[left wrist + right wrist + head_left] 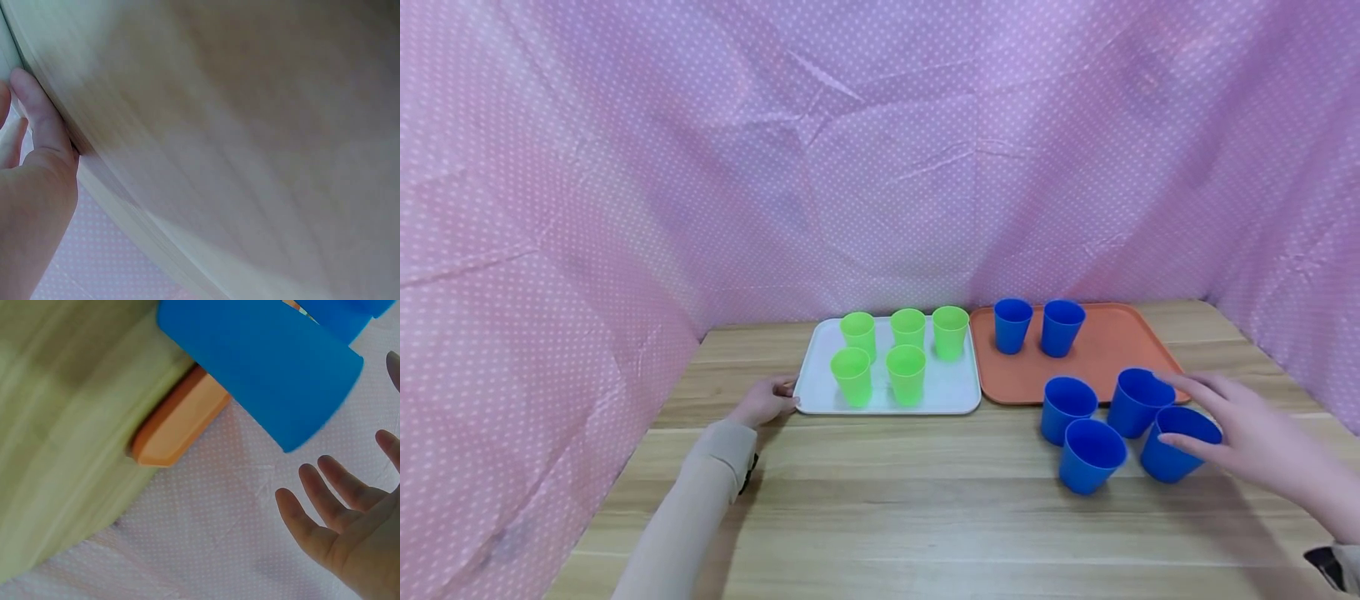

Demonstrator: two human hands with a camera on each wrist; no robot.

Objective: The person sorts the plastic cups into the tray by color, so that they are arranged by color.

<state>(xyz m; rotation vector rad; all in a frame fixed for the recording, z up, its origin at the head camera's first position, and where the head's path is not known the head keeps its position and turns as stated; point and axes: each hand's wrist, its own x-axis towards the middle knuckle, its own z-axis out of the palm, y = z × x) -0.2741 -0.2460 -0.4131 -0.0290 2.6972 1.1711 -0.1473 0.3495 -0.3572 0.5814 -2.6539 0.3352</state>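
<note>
My left hand (765, 402) rests against the left edge of a white tray (951, 396), its fingers touching the rim near the front corner. On that tray several light green cups (907, 377) stand upright in two rows. My right hand (1247, 421), slightly blurred, hovers over a blue cup (1172, 454) at the right of a cluster of several blue cups (1090, 458). Its fingers are spread and hold nothing; in the right wrist view the hand (350, 525) is apart from the nearest blue cup (262, 369).
An orange tray (1097, 367) adjoins the white one, with two upright blue cups (1062, 329) at its back left. The clustered blue cups stand at its front edge on the wooden table (910, 500). A pink dotted cloth (850, 167) hangs behind and around the table.
</note>
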